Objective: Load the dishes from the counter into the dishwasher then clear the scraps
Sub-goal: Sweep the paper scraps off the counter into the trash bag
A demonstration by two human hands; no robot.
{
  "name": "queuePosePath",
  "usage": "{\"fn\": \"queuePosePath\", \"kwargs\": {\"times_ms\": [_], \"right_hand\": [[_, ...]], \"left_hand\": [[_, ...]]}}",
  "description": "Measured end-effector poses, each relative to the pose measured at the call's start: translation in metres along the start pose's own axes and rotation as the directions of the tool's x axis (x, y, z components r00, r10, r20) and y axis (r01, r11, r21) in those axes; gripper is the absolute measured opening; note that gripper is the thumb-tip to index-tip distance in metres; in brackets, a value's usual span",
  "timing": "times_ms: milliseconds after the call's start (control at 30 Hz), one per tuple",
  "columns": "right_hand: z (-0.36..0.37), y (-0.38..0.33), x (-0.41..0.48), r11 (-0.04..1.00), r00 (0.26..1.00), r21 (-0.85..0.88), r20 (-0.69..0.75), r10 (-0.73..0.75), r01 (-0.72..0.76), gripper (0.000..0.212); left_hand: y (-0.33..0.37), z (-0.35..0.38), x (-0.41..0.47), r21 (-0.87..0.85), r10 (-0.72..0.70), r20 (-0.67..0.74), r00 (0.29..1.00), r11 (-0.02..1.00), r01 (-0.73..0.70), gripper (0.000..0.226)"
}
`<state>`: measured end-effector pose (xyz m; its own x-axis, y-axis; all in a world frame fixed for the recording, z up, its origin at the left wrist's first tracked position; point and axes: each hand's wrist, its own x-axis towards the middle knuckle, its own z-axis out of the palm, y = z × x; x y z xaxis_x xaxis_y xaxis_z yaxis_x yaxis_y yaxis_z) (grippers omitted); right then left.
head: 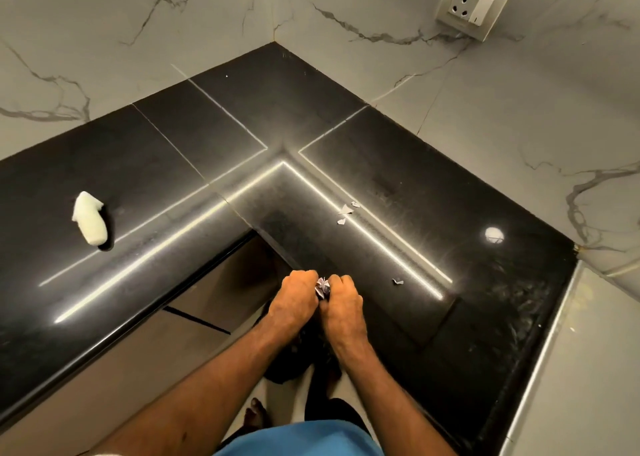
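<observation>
While both fists meet over the counter's inner edge, the left hand [294,296] and right hand [343,303] curl round a small crumpled wad of paper [322,287], pinching it between them. No dishes are in view, so the step in hand looks to be gathering scraps. To do it well, one hand should take the wad alone, freeing the other to pick.

Near the right hand a single scrap [397,281] lies on the black counter [485,317]; that is the first to take. Farther in, by the bright seam, three torn scraps [344,210] sit close together. Sweeping them to the edge into a cupped palm would beat pinching each one.

Well apart on the left wing lies a white lump [90,220], perhaps a sponge or tissue. Farthest back, a wall socket [467,3] is set in the marble.
</observation>
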<state>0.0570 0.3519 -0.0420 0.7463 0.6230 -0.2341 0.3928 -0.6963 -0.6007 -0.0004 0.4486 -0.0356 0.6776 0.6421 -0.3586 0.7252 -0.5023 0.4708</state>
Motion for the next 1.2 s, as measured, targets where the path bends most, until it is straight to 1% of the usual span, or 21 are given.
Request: {"fn": "queuePosePath", "kwargs": {"times_ms": [100, 200, 267, 333, 367, 433, 533, 667, 733, 800, 867, 933, 1033, 1100, 1200], "right_hand": [[0.017, -0.013, -0.006, 0.999, 0.999, -0.010, 0.020, -0.030, 0.030, 0.008], [0.038, -0.023, -0.012, 0.998, 0.997, -0.006, 0.034, -0.064, 0.064, 0.007], [0.056, -0.024, -0.013, 0.997, 0.995, -0.011, 0.066, -0.073, 0.074, 0.007], [0.076, -0.022, -0.011, 0.997, 0.990, -0.006, 0.116, -0.081, 0.083, 0.005], [0.087, -0.021, -0.007, 0.997, 0.987, 0.002, 0.137, -0.079, 0.079, 0.005], [0.106, -0.015, 0.000, 0.999, 0.986, 0.035, 0.164, -0.033, 0.027, 0.008], [0.141, 0.002, 0.012, 0.986, 0.970, 0.124, 0.230, 0.083, -0.114, 0.010], [0.191, 0.024, 0.034, 0.959, 0.924, 0.129, 0.326, 0.200, -0.253, 0.021], [0.213, 0.035, 0.044, 0.944, 0.898, 0.096, 0.351, 0.264, -0.316, 0.026], [0.231, 0.048, 0.052, 0.938, 0.884, 0.072, 0.365, 0.292, -0.339, 0.031], [0.248, 0.062, 0.057, 0.926, 0.862, 0.039, 0.380, 0.335, -0.377, 0.037], [0.261, 0.075, 0.060, 0.908, 0.842, 0.016, 0.382, 0.381, -0.418, 0.038], [0.273, 0.085, 0.064, 0.893, 0.815, 0.035, 0.425, 0.394, -0.449, 0.037], [0.274, 0.087, 0.064, 0.893, 0.801, 0.018, 0.451, 0.395, -0.450, 0.038], [0.264, 0.083, 0.063, 0.904, 0.818, 0.010, 0.429, 0.382, -0.428, 0.036]], "left_hand": [[-0.030, -0.003, -0.008, -0.116, -0.048, -0.037, 0.998, 0.992, 0.044, 0.007], [-0.056, -0.003, -0.015, -0.172, -0.072, -0.050, 0.996, 0.983, 0.062, 0.018], [-0.073, 0.002, -0.017, -0.184, -0.098, -0.047, 0.994, 0.979, 0.088, 0.014], [-0.093, 0.013, -0.013, -0.212, -0.147, -0.022, 0.989, 0.967, 0.139, 0.006], [-0.103, 0.019, -0.011, -0.232, -0.173, -0.008, 0.985, 0.958, 0.167, 0.006], [-0.119, 0.033, -0.007, -0.282, -0.215, 0.026, 0.976, 0.935, 0.214, 0.010], [-0.145, 0.058, 0.005, -0.355, -0.301, 0.065, 0.951, 0.884, 0.304, 0.013], [-0.178, 0.099, 0.026, -0.328, -0.347, 0.173, 0.922, 0.862, 0.386, 0.020], [-0.194, 0.122, 0.036, -0.327, -0.327, 0.228, 0.917, 0.861, 0.389, 0.031], [-0.207, 0.139, 0.044, -0.312, -0.298, 0.276, 0.914, 0.871, 0.379, 0.040], [-0.214, 0.153, 0.051, -0.284, -0.306, 0.336, 0.891, 0.869, 0.406, 0.046], [-0.215, 0.159, 0.056, -0.248, -0.350, 0.397, 0.848, 0.849, 0.466, 0.048], [-0.217, 0.165, 0.060, -0.231, -0.372, 0.415, 0.831, 0.840, 0.491, 0.050], [-0.223, 0.170, 0.059, -0.205, -0.377, 0.461, 0.803, 0.835, 0.510, 0.054], [-0.225, 0.161, 0.054, -0.207, -0.359, 0.473, 0.805, 0.842, 0.497, 0.056]]}}
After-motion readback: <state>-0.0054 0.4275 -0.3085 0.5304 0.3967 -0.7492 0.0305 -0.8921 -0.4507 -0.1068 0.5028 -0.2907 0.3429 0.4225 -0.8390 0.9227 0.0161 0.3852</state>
